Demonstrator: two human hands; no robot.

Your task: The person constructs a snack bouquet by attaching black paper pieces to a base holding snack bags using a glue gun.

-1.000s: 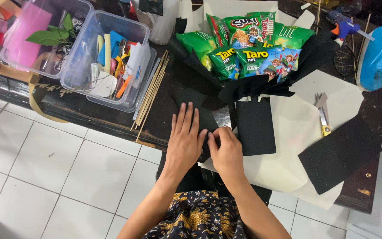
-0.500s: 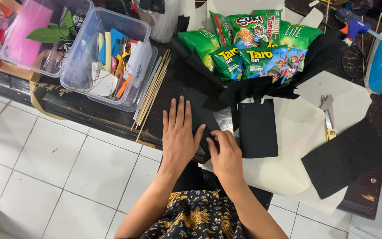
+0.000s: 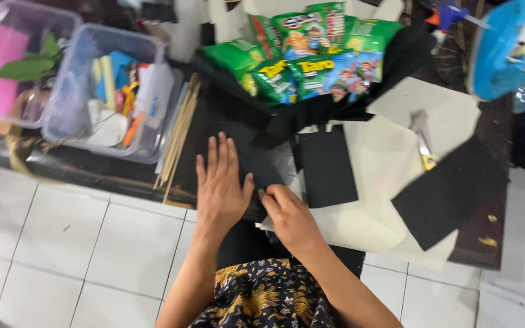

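My left hand lies flat, fingers spread, on a black sheet of paper at the near edge of a low dark table. My right hand is beside it, fingers curled, pinching the sheet's near edge. To the right lie a black rectangular piece and a larger black piece on cream paper. Behind the hands, a bunch of green and blue snack packets stands wrapped in black paper.
A bundle of wooden skewers lies left of the black sheet. Two clear plastic bins of craft supplies sit at the left. A cutter knife rests on the cream paper. A blue object is at the far right. White tiled floor below.
The view has drifted slightly and blurred. My left hand stays flat on the black sheet; my right hand has shifted a little along its near edge.
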